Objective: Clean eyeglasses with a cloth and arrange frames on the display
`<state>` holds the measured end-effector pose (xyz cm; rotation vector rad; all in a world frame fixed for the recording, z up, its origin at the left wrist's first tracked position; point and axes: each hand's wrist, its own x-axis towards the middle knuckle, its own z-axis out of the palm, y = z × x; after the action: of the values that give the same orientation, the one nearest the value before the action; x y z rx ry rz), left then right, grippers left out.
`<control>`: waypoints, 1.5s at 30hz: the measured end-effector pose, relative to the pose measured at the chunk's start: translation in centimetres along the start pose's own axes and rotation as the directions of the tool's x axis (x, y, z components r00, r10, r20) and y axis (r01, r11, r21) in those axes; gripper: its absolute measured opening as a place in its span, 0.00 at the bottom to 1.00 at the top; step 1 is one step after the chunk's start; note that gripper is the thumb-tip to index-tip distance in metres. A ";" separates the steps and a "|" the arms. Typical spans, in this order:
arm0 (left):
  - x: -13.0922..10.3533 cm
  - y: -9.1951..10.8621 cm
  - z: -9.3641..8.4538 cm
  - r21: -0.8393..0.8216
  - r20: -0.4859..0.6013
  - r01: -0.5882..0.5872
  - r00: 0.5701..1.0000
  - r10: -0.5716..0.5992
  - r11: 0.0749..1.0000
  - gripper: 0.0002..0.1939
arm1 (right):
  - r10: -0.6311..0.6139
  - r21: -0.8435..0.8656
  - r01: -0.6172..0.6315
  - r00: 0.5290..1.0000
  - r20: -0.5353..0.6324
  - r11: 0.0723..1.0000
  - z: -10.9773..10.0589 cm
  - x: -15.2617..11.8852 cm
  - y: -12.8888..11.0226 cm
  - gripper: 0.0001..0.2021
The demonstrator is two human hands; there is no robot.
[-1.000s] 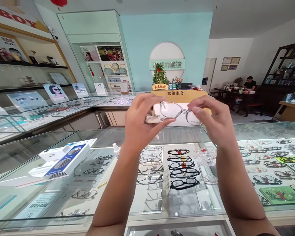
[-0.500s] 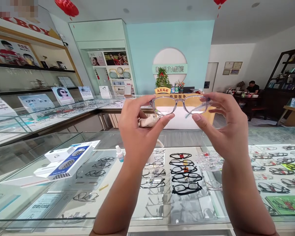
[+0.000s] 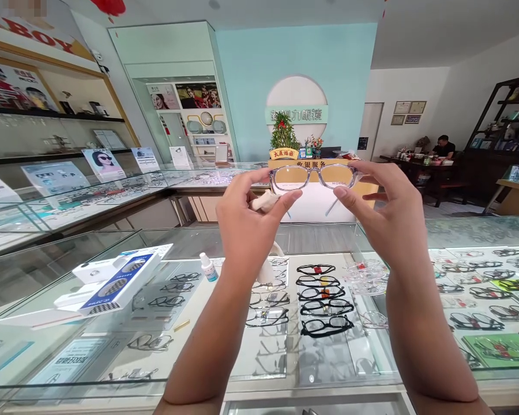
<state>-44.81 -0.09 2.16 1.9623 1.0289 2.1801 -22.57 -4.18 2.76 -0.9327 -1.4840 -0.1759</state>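
Note:
Both hands hold up a pair of clear-framed eyeglasses (image 3: 313, 171) above the glass counter. My left hand (image 3: 255, 213) pinches the rim at the left end, and a cream-coloured cloth (image 3: 266, 200) is bunched in the same palm. At the other end, the thumb and fingers of my right hand (image 3: 387, 210) grip the frame near its hinge. The temples point away and partly show below the lenses. Faint printing shows on the lenses. Part of the cloth hangs behind my left wrist.
A small white spray bottle (image 3: 208, 267) stands on the glass beside an opened white and blue box (image 3: 116, 285). Under the glass lie rows of black-framed glasses (image 3: 326, 307) and more frames at the right. Far back, a person (image 3: 443, 147) sits at a dark table.
The eyeglasses have tilted, so the temples now show lower beneath the lenses. Both hands have drawn slightly closer together. The whole view has shifted a little.

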 end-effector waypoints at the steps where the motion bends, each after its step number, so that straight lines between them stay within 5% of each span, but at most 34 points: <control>1: 0.0 0.0 0.0 0.005 0.000 -0.001 1.000 0.001 1.000 0.24 | 0.006 0.000 -0.006 1.000 0.003 1.000 0.0 0.0 0.0 0.22; 20: 0.0 0.0 0.5 0.041 -0.013 -0.015 1.000 0.016 0.999 0.23 | 0.193 -0.033 -0.191 0.979 0.070 0.981 -0.3 0.0 -0.8 0.26; 34: -0.1 -0.3 0.9 0.025 -0.008 -0.056 0.998 0.056 0.998 0.23 | 0.133 -0.054 -0.131 0.991 0.031 0.990 -0.2 -0.2 -0.6 0.23; 45: -0.3 0.1 0.9 -0.040 0.018 0.018 1.000 -0.017 0.999 0.23 | 0.101 -0.088 -0.100 0.995 0.006 0.991 -0.2 -0.1 -0.5 0.23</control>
<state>-43.89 0.15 1.96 1.9448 0.9887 2.1527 -22.72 -4.67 2.91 -1.0779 -1.4447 -0.1636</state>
